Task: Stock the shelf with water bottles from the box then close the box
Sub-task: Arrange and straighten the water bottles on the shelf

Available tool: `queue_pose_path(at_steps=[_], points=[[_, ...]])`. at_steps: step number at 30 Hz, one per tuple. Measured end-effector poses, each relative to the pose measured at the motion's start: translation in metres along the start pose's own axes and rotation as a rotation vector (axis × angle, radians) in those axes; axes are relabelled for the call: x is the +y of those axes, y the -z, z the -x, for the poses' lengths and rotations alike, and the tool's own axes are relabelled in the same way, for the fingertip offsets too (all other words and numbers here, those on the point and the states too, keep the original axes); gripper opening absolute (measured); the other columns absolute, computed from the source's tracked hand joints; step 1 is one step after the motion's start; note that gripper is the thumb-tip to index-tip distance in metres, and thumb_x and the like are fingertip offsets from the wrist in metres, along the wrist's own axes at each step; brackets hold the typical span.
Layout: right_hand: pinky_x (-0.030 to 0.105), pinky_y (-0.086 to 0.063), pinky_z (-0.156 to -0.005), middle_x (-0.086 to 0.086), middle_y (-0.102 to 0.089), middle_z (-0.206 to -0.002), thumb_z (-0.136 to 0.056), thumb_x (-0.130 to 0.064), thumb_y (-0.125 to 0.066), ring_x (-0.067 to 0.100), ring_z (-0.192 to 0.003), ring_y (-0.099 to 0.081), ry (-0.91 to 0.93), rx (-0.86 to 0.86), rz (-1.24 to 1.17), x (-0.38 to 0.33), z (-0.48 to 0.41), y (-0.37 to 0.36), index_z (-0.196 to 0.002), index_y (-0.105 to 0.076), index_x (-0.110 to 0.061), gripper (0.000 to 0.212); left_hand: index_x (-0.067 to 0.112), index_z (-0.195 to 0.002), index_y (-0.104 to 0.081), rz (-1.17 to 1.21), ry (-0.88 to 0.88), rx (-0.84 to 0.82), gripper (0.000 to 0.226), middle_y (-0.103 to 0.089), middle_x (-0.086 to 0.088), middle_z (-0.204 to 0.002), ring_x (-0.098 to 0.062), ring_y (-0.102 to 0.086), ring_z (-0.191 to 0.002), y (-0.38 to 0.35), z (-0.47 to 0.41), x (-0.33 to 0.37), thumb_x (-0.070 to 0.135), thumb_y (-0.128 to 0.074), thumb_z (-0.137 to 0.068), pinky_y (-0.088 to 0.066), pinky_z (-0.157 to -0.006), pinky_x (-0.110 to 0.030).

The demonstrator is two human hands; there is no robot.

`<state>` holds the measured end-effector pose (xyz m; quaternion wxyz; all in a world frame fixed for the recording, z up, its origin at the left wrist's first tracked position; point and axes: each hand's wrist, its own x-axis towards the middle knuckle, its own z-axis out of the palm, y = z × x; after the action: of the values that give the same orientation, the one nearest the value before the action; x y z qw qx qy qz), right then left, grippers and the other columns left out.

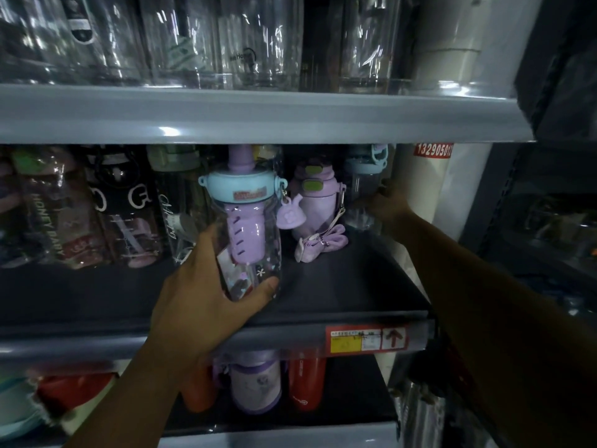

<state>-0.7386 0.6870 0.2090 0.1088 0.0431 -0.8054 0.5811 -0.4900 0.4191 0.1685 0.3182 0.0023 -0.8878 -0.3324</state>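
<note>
The scene is dim, and the clear bottles point(226, 43) on the top shelf are cut off by the frame's upper edge and show mostly as glare. The box is out of view. On the middle shelf point(339, 286), the row of dark bottles point(80, 208) at left is hard to read apart from some white lettering. The top of the blue-lidded bottle point(247, 221) hides behind the upper shelf's front lip point(258, 114).

The left hand point(206, 299) reaches up from below and wraps that bottle's lower half, thumb across the front near the base, fingers curled behind it. The bottle is upright, above the shelf's front part, just left of a purple bottle point(315, 202) standing farther back with its strap point(319, 244) lying on the shelf.

The right arm stretches to the shelf's back right corner. The right hand point(389, 205) lies against a clear bottle point(361, 189) with a blue lid; its fingers are lost in shadow, so I cannot tell whether it grips.
</note>
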Motion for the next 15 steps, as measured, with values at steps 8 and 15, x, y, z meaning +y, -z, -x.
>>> queue_pose_path(at_steps=[8, 15], points=[[0.042, -0.055, -0.098, -0.003, -0.064, -0.119, -0.073, -0.02, -0.09, 0.021, -0.11, -0.063, 0.115, 0.015, 0.081, 0.003, 0.01, -0.007, -0.131, -0.057, -0.014, 0.067, 0.043, -0.14, -0.03, 0.015, 0.018, -0.004, 0.099, -0.056, 0.024, -0.112, -0.009, -0.059, -0.097, 0.0, -0.001, 0.001, 0.082, -0.064, -0.055, -0.049, -0.085, -0.034], [0.045, -0.058, -0.094, -0.002, -0.07, -0.123, -0.044, -0.058, -0.09, 0.022, -0.106, -0.069, 0.151, 0.054, 0.12, 0.002, 0.029, -0.002, -0.138, -0.054, -0.021, 0.108, 0.041, -0.143, -0.031, 0.024, 0.021, -0.007, 0.102, -0.066, 0.011, -0.125, -0.019, -0.066, -0.107, 0.0, 0.001, 0.002, 0.083, -0.065, -0.057, -0.055, -0.091, -0.043]])
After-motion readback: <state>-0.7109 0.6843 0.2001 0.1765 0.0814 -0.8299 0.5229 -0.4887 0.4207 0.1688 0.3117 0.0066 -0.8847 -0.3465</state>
